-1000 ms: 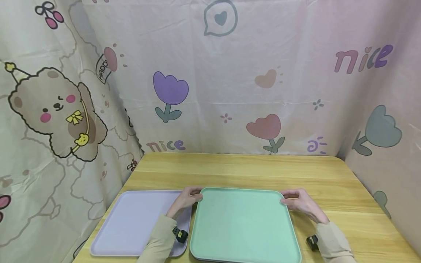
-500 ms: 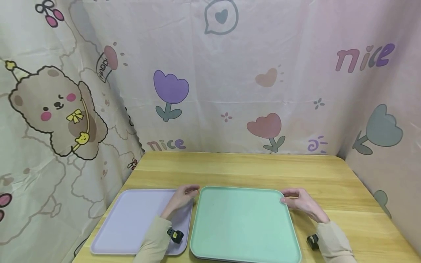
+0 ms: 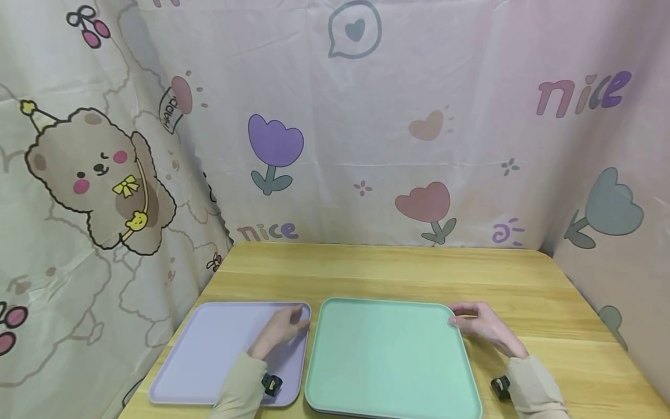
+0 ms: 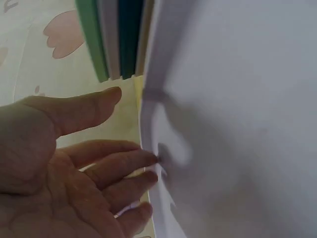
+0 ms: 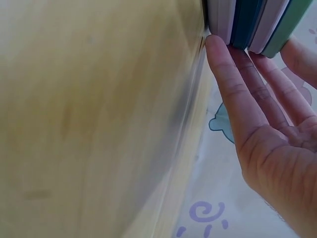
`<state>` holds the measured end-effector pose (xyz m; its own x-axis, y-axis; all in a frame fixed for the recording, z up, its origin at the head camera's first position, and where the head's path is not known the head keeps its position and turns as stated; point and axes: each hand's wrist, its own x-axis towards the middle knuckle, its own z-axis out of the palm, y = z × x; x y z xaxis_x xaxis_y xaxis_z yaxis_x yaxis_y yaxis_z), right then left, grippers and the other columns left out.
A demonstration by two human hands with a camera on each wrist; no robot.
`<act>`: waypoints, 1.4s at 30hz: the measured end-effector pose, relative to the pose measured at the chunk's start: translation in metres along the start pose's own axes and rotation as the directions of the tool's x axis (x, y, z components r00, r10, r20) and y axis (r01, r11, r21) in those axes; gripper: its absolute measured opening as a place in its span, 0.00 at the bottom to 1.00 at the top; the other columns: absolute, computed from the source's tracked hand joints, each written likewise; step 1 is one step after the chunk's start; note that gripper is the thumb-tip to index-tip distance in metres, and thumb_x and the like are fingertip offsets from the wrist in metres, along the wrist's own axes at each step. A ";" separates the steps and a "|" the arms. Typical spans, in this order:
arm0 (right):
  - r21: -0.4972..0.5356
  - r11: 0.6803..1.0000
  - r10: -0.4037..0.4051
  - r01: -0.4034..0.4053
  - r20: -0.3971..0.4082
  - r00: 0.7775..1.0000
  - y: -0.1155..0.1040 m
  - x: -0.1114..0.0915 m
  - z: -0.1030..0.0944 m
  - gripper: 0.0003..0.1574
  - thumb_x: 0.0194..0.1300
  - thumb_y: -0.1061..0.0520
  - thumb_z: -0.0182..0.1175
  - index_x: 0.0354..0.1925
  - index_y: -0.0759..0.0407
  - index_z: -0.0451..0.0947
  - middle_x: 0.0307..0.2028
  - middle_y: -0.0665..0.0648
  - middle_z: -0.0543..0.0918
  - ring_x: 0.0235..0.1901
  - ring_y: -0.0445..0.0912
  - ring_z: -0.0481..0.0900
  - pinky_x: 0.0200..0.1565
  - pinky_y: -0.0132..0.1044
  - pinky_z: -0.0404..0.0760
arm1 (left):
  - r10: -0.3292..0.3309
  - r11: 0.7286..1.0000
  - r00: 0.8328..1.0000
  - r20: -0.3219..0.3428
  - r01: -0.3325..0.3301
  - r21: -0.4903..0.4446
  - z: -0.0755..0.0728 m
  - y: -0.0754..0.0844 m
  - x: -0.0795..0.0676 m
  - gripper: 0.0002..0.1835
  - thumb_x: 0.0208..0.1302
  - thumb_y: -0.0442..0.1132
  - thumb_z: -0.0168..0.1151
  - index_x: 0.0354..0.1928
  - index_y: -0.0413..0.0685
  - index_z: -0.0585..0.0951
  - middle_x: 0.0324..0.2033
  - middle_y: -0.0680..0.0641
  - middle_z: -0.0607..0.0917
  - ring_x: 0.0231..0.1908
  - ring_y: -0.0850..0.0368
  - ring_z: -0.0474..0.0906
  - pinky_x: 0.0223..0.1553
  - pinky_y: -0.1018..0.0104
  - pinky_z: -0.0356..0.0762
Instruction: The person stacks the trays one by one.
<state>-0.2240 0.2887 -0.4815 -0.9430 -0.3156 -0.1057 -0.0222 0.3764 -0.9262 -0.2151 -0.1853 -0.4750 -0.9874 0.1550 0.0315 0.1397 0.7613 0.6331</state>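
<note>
A mint-green tray [image 3: 392,358] lies on top of a stack of trays at the front of the table. Edges of lavender and dark teal trays [image 5: 246,25] show beneath it in the right wrist view. My right hand [image 3: 484,326] touches the stack's far right corner, its fingers nearly straight against the edges and its thumb by the green tray. To the left lies a single lavender tray [image 3: 225,343]. My left hand [image 3: 280,331] is over that tray's far right corner, apart from the stack. Its fingers are loosely bent, with fingertips close to the lavender rim; contact is unclear.
Both trays lie flat on a wood-grain table [image 3: 387,267], with a narrow gap between them. A printed curtain [image 3: 340,145] hangs behind the table and along both sides. Each wrist wears a small black camera [image 3: 271,384].
My left hand has let go of the stack's far left corner and moved left over the lavender tray. My right hand stays at the stack's right corner.
</note>
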 end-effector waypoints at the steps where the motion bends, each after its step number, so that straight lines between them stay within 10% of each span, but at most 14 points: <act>1: 0.003 1.000 0.004 -0.004 0.002 1.000 0.000 0.000 0.000 0.35 0.68 0.57 0.64 0.63 0.80 0.68 0.57 0.78 0.79 0.44 0.42 0.85 0.47 0.35 0.88 | 0.002 1.000 1.000 0.011 -0.003 0.021 0.001 0.000 0.000 0.30 0.66 0.38 0.65 0.64 0.24 0.72 0.64 0.25 0.74 0.67 0.27 0.68 0.71 0.36 0.63; 7: 0.004 1.000 0.022 -0.022 0.004 1.000 0.000 -0.001 0.000 0.36 0.68 0.56 0.63 0.64 0.80 0.68 0.57 0.77 0.79 0.44 0.42 0.85 0.46 0.34 0.87 | 0.011 0.998 1.000 0.029 -0.013 0.066 0.003 0.001 0.003 0.36 0.63 0.36 0.67 0.67 0.21 0.66 0.68 0.22 0.65 0.72 0.26 0.58 0.76 0.34 0.49; 18: -0.013 1.000 0.022 -0.022 -0.010 1.000 -0.001 -0.002 -0.002 0.36 0.69 0.56 0.63 0.64 0.80 0.67 0.58 0.77 0.78 0.44 0.41 0.85 0.47 0.34 0.88 | -0.052 0.998 0.995 0.086 0.048 0.046 0.000 -0.002 0.022 0.40 0.67 0.40 0.64 0.72 0.25 0.59 0.72 0.22 0.57 0.72 0.21 0.53 0.74 0.32 0.52; 35: -0.026 0.999 0.024 -0.025 -0.017 1.000 0.001 -0.001 0.001 0.35 0.69 0.56 0.63 0.64 0.78 0.69 0.58 0.77 0.78 0.46 0.44 0.84 0.46 0.34 0.87 | -0.100 0.993 0.995 -0.013 0.098 -0.070 -0.008 -0.032 0.089 0.49 0.62 0.44 0.69 0.75 0.28 0.53 0.73 0.25 0.58 0.73 0.26 0.56 0.75 0.34 0.54; 42: -0.023 0.999 0.032 -0.032 -0.016 0.999 0.000 0.001 0.001 0.36 0.67 0.56 0.64 0.64 0.78 0.69 0.57 0.76 0.79 0.45 0.42 0.84 0.46 0.33 0.87 | -0.038 0.982 0.999 -0.024 0.033 -0.186 -0.026 -0.045 0.072 0.46 0.65 0.46 0.67 0.76 0.31 0.55 0.74 0.28 0.59 0.73 0.29 0.58 0.75 0.36 0.56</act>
<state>-0.2247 0.2871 -0.4823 -0.9486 -0.2890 -0.1293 0.0009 0.4060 -0.9139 -0.2946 -0.2249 -0.4811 -0.9936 0.1104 0.0259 0.0906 0.6355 0.7668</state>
